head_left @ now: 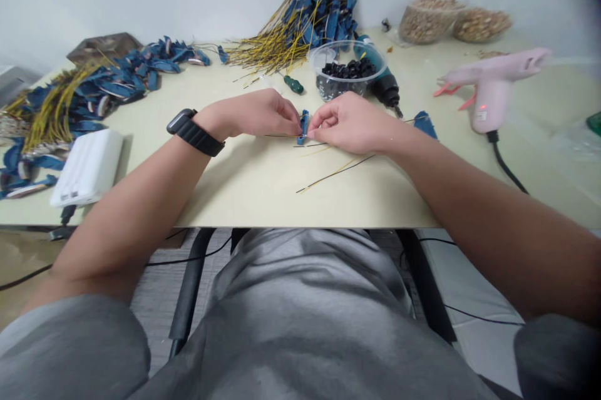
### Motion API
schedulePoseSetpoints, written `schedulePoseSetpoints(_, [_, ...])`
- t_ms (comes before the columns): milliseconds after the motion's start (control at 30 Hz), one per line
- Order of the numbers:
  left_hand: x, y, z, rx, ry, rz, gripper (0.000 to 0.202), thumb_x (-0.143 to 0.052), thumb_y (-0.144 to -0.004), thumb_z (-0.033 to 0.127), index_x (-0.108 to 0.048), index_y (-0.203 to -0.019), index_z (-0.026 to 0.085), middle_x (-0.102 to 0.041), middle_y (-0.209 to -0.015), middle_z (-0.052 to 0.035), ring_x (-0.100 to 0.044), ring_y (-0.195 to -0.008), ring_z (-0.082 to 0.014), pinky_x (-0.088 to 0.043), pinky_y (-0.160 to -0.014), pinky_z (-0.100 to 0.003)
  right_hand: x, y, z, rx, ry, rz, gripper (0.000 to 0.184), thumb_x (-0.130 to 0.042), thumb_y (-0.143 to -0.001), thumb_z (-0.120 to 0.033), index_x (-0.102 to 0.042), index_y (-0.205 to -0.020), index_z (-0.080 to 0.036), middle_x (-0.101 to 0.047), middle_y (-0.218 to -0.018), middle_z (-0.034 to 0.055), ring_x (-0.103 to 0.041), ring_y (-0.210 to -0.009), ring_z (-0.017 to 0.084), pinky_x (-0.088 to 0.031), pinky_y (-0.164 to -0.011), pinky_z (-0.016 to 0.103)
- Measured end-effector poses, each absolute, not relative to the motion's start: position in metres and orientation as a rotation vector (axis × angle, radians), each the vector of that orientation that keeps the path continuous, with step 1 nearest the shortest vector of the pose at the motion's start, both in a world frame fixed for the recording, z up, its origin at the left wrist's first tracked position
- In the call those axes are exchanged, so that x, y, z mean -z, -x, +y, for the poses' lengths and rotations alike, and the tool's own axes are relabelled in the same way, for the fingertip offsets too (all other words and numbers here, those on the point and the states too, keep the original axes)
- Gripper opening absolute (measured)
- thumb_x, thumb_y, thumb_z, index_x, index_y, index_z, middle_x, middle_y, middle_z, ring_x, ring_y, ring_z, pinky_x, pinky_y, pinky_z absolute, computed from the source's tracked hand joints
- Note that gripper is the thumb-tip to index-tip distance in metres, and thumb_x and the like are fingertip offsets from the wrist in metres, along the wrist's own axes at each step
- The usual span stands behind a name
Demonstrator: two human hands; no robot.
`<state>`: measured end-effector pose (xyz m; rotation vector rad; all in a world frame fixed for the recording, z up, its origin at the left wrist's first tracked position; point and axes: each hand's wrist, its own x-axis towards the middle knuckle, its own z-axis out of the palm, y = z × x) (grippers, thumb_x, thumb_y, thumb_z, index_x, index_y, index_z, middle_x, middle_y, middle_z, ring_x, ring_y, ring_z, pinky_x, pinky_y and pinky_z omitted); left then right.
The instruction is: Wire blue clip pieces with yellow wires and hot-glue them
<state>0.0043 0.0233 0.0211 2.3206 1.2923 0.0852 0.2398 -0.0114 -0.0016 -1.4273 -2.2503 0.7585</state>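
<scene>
My left hand (260, 115) and my right hand (350, 123) meet at the middle of the cream table (244, 187). Both pinch a small blue piece (303, 126) held upright between the fingertips. A thin dark wire runs left from the piece under my left hand. A black watch (195, 132) sits on my left wrist. Loose thin yellow and dark wires (328, 174) lie on the table just in front of my hands. Another blue piece (425, 124) lies beside my right wrist.
Heaps of blue pieces with yellow wires lie at the left (94, 90) and the back (310, 12). A clear bowl of dark beads (350, 71), a pink glue gun (493, 84), a white box (89, 165), a green-handled tool (293, 84) and two bags of tan bits (451, 21) stand around.
</scene>
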Motion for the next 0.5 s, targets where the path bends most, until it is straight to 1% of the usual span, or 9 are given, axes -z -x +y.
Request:
schedulePoseSetpoints(133, [-0.0190, -0.0037, 0.0247, -0.098, -2.347, 1.279, 0.045, -0.072, -0.087, 0.053, -0.093, -0.117, 0.029, -0.083, -0.108, -0.0047, -0.075, -0.117, -0.0360, -0.055, -0.104, -0.048, 0.0063, -0.2402, -0.0083, -0.771, 1.416, -2.234, 0.008, -0.086, -0.099, -0.019, -0.090, -0.093, -0.016, -0.063, -0.073, -0.0014, -0.058, -0.068, 0.012, -0.047, -0.069, 0.032])
schedulePoseSetpoints(267, [-0.0185, -0.0031, 0.0268, -0.101, -2.342, 1.253, 0.042, -0.071, -0.087, 0.056, -0.093, -0.107, 0.026, -0.082, -0.103, -0.0049, -0.075, -0.111, -0.0348, -0.055, -0.103, -0.049, 0.0104, -0.2408, -0.0057, -0.771, 1.377, -2.234, 0.009, -0.086, -0.099, -0.022, -0.090, -0.093, -0.016, -0.065, -0.073, -0.0004, -0.057, -0.068, 0.013, -0.046, -0.067, 0.033])
schedulePoseSetpoints(400, [-0.0185, -0.0029, 0.0271, -0.109, -2.332, 1.240, 0.041, -0.073, -0.086, 0.057, -0.093, -0.105, 0.026, -0.083, -0.103, -0.0049, -0.075, -0.109, -0.0344, -0.055, -0.103, -0.049, 0.0100, -0.2407, -0.0066, -0.792, 1.418, -2.219, 0.009, -0.084, -0.100, -0.020, -0.091, -0.095, -0.017, -0.069, -0.077, 0.0022, -0.062, -0.075, 0.016, -0.047, -0.071, 0.035])
schedulePoseSetpoints(500, [-0.0181, -0.0033, 0.0265, -0.125, -2.323, 1.260, 0.039, -0.074, -0.087, 0.056, -0.093, -0.103, 0.027, -0.084, -0.104, -0.0051, -0.076, -0.110, -0.0346, -0.055, -0.104, -0.049, 0.0075, -0.2421, -0.0078, -0.804, 1.460, -2.221, 0.011, -0.084, -0.101, -0.025, -0.090, -0.095, -0.018, -0.072, -0.082, 0.0037, -0.065, -0.079, 0.019, -0.050, -0.075, 0.036])
